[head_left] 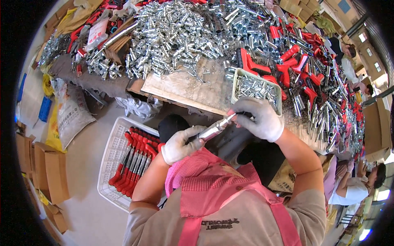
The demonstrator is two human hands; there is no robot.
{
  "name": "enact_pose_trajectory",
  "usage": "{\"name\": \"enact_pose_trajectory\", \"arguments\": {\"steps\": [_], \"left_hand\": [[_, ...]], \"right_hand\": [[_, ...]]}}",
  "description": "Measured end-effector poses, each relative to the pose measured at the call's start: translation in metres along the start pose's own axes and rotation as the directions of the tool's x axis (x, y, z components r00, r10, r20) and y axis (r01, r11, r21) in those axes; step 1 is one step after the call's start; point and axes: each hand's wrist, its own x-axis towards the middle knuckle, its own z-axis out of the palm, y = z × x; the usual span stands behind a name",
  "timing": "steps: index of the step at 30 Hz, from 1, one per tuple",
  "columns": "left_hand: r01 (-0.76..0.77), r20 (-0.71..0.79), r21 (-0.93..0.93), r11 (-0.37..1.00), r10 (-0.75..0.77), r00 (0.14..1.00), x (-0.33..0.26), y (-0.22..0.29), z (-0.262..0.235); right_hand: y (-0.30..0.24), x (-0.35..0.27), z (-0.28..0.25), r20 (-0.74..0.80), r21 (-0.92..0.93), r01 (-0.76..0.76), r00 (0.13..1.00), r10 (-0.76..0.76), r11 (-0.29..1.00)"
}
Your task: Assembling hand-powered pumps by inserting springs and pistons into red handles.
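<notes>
My left hand [184, 142] is closed around a shiny silver metal tube [213, 129] with a narrower stepped end, tilted up toward the right above my lap. At that narrow end my right hand [258, 119] is closed, thumb and fingertips pinched together. Something small and dark shows between its fingers, too small to name. White work gloves cover both hands, with some fingertips bare. Just beyond my right hand stands a pale plastic tray [235, 88] of small silver metal parts. A wooden board [180, 91] forms the near edge of the workbench.
A big heap of silver metal fittings [172, 37] covers the bench's far side. Red pistol-grip handles [287, 67] pile up at the right. A white crate [107, 164] of red-handled tools [135, 162] stands on the floor at my left, near a sack [74, 115]. Another person [355, 186] sits at far right.
</notes>
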Motion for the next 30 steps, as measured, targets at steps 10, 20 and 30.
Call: {"name": "enact_pose_trajectory", "arguments": {"steps": [10,20,30], "left_hand": [[-0.062,-0.369,0.285,0.957,0.169,0.914,-0.011,-0.003,-0.001],[-0.089,-0.32,-0.15,0.985,0.036,0.947,-0.017,0.004,0.016],[-0.05,-0.16,-0.09,0.995,0.036,0.987,-0.018,0.02,0.03]], "right_hand": [[0.07,0.078,0.015,-0.16,-0.766,-0.219,0.975,0.151,0.604],[0.121,0.12,0.022,-0.018,-0.861,-0.214,0.919,0.393,0.462],[-0.002,0.015,-0.049,-0.046,0.489,-0.268,0.942,0.331,0.83]]}}
